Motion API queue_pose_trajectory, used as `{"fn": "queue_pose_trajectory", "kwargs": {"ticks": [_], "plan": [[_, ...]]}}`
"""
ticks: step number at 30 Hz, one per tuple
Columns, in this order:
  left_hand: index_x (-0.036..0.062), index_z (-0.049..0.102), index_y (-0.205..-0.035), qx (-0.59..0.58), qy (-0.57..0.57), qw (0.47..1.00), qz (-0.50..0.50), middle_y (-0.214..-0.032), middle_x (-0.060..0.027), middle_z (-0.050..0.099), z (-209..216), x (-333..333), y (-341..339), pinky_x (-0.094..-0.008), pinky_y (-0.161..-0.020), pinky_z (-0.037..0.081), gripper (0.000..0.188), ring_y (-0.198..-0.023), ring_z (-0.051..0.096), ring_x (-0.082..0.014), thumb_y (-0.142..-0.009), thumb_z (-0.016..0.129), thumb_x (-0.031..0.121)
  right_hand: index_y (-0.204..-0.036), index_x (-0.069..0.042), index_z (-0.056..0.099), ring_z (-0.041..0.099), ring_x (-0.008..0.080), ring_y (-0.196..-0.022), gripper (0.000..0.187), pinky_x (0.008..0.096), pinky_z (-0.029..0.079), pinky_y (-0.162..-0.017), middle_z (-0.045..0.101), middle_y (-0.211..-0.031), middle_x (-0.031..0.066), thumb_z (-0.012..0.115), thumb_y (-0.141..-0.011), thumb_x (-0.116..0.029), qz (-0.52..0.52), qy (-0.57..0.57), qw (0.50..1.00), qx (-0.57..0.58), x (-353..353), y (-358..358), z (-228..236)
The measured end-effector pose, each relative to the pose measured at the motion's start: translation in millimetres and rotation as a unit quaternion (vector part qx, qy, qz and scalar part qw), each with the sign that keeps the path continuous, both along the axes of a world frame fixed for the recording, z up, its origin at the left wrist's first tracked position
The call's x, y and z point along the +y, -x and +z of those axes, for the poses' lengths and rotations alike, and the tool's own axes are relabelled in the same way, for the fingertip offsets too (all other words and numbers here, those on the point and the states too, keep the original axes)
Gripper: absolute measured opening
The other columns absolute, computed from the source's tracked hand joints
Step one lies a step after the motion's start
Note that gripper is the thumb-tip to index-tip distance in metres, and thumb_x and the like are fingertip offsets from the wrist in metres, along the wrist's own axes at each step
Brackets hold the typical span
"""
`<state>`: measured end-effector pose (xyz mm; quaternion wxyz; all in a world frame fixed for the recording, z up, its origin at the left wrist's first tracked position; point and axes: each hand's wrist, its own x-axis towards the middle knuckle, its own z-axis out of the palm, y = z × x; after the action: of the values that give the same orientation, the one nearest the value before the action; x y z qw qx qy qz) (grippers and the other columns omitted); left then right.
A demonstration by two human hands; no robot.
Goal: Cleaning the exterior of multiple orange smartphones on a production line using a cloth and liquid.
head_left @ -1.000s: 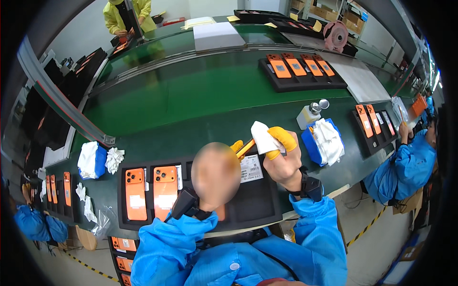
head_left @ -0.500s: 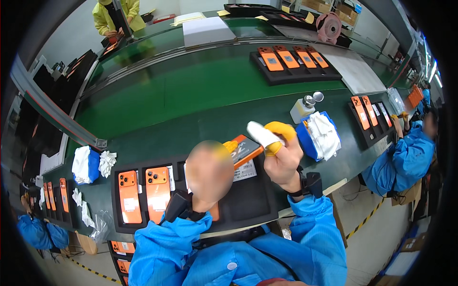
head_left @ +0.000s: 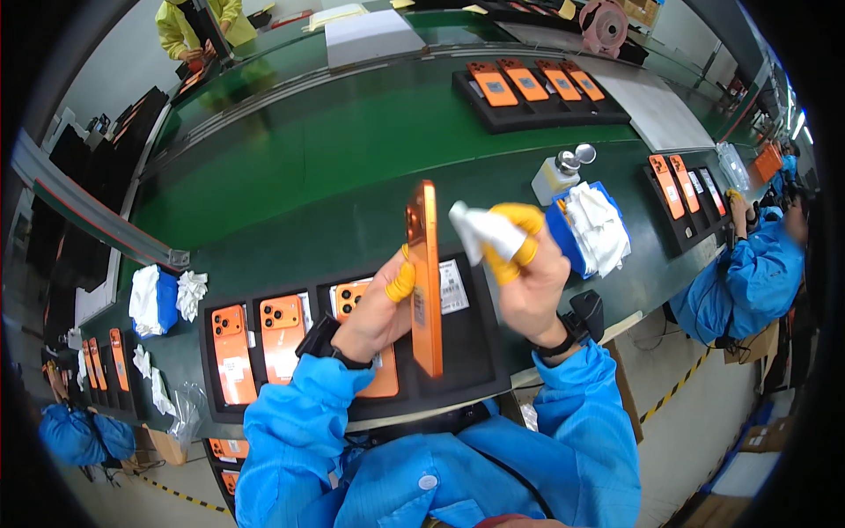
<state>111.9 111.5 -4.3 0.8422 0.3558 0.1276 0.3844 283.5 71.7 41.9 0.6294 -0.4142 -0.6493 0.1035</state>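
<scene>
Your left hand [head_left: 383, 308] holds a flat orange phone with rounded corners [head_left: 426, 326] turned edge-on, its camera end toward 12 o'clock and its other end toward 6. The phone lies at 3 o'clock from your left fingers: the thumb, in a yellow rubber cot, is clamped against its back, which faces 9 o'clock. You cannot tell how the fingers behind it sit.

At 2 o'clock from the phone, your right hand [head_left: 532, 295] pinches a folded white cloth [head_left: 488, 231] between thumb and finger, both in yellow cots. The cloth is near the phone, with a narrow gap showing between them.

Below your hands is a black slotted tray [head_left: 471, 352]; three more orange phones [head_left: 282, 339] lie in it toward 9 o'clock. A blue plastic bin [head_left: 572, 249] heaped with white cloths [head_left: 598, 229] stands at 1 o'clock from your right hand.
</scene>
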Motion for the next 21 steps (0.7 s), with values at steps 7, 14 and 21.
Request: {"fn": "queue_pose_trajectory", "kwargs": {"ticks": [7,14,21], "plan": [[0.005,0.049,-0.121,-0.012,0.045,0.998,-0.037,-0.076,-0.0017,0.05,-12.6,2.6,4.4,-0.0221,-0.069,0.044,0.042,-0.074,0.044,-0.014,-0.091,0.057,0.033,-0.103,0.0,0.068,0.062,0.0235,-0.087,0.033,0.0291,0.051,-0.076,0.06,-0.102,0.0152,0.059,-0.073,0.014,-0.071,-0.095,0.992,-0.036,18.5,-5.6,-13.5],[0.0069,0.043,-0.129,0.002,0.088,0.994,-0.062,-0.092,-0.0013,0.052,-15.9,-3.7,3.5,-0.0196,-0.065,0.05,0.053,-0.08,0.049,-0.0127,-0.087,0.063,0.031,-0.1,-0.001,0.069,0.062,0.0284,-0.084,0.043,0.0316,0.051,-0.072,0.061,-0.098,0.0164,0.059,-0.062,0.016,-0.099,-0.135,0.979,-0.113,24.6,-5.5,-22.1],[0.0064,0.043,-0.132,-0.016,0.129,0.991,-0.031,-0.107,-0.0025,0.057,-17.6,2.8,-3.5,-0.0267,-0.073,0.051,0.048,-0.088,0.055,-0.0136,-0.091,0.058,0.028,-0.097,0.0,0.069,0.057,0.0268,-0.071,0.046,0.0313,0.047,-0.057,0.06,-0.096,0.0158,0.061,-0.054,0.013,-0.102,-0.191,0.958,-0.188,26.3,1.0,-26.6]]}}
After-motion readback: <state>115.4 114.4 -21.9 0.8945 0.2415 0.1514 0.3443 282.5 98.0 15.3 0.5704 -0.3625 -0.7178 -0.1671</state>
